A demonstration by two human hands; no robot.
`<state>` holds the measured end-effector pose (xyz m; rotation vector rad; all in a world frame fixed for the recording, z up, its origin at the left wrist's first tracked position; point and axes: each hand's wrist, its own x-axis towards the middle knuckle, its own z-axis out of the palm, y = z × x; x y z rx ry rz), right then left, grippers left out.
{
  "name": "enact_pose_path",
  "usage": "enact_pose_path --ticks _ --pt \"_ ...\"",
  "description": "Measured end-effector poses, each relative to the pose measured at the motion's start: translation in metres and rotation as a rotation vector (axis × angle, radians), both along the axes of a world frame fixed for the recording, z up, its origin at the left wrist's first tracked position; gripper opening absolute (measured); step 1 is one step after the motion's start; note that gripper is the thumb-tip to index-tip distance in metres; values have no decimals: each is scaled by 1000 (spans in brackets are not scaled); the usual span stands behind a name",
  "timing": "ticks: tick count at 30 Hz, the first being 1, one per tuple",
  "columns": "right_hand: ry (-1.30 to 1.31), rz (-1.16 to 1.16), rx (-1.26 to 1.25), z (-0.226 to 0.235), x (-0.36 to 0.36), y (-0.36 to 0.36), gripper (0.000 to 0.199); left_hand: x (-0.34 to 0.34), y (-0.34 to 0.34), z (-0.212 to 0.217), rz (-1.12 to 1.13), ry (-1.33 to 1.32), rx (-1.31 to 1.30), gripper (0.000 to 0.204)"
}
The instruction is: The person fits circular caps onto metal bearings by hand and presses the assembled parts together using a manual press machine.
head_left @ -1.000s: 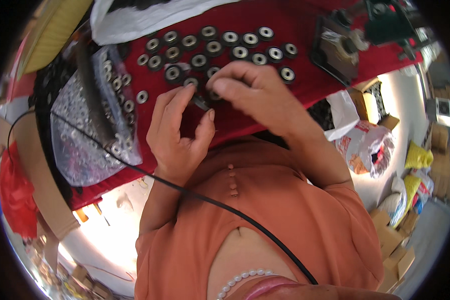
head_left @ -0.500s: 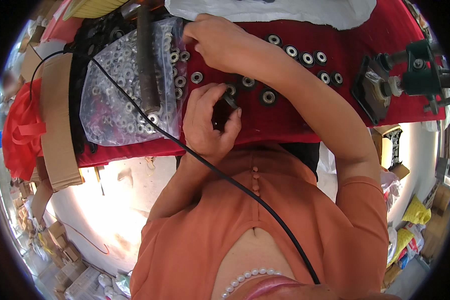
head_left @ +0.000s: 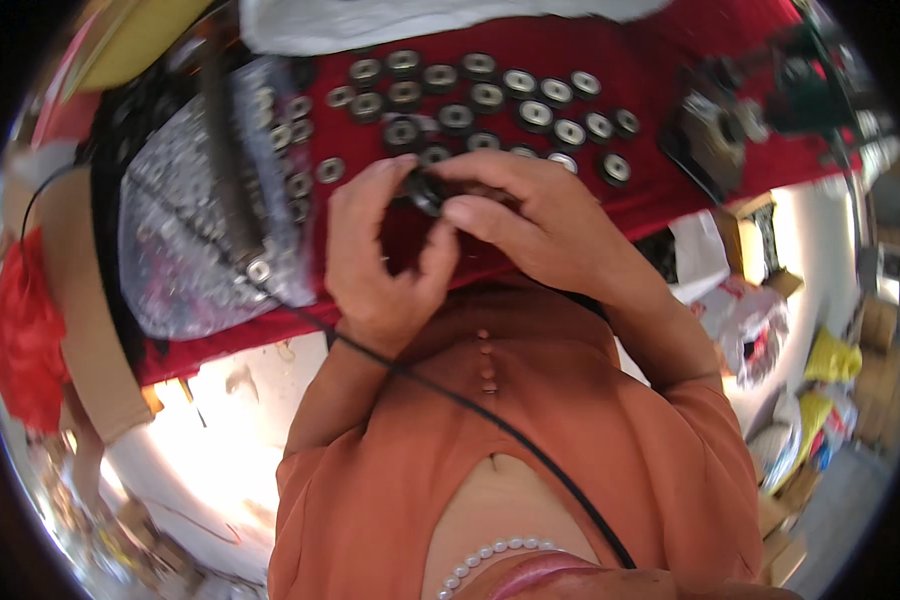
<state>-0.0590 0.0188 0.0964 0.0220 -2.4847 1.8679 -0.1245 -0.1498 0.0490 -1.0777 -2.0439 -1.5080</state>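
In front of my body, my left hand (head_left: 382,255) grips a small black round wheel (head_left: 425,192) between thumb and fingers. My right hand (head_left: 545,220) meets it from the other side, its thumb and curled fingers on the same wheel. Whether a bearing sits in this wheel is hidden by my fingers. Beyond my hands, several black wheels with silver bearings in their centres (head_left: 535,115) lie spread on the red cloth (head_left: 660,110). Loose silver bearings (head_left: 330,170) lie to the left, beside a clear plastic bag (head_left: 185,250) full of more bearings.
A dark metal bar (head_left: 228,150) lies over the bag. A black cable (head_left: 450,400) runs across the view. On the right stands a green metal press-like device (head_left: 790,90). A cardboard piece (head_left: 95,300) and red bag (head_left: 25,340) are at left; white sheeting (head_left: 420,22) lies at the back.
My right hand has come back from the loose bearings by the bag to the black wheel in my left hand. The view has shifted, showing more wheels on the cloth.
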Motion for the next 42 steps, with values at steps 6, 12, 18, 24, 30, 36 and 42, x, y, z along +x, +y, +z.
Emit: enact_pose_path --ticks 6,12,18,24,30,36,42 --pt "17 -183 -333 -12 20 10 35 7 21 14 -116 165 -125 51" --pt "222 -580 569 -16 53 83 40 9 23 16 -141 113 -217 56" --pt "266 -559 904 -29 45 120 36 3 16 10 -109 100 -263 56" --pt "200 -537 1076 -26 40 119 37 0 12 10 -84 106 -270 53" --pt "249 -626 860 -14 36 121 28 -1 12 11 -98 98 -279 53" --pt "241 -603 996 -25 29 133 23 0 10 7 -117 23 -287 48" --pt "193 -457 1071 -24 44 137 25 -1 9 6 -130 1 -307 46"
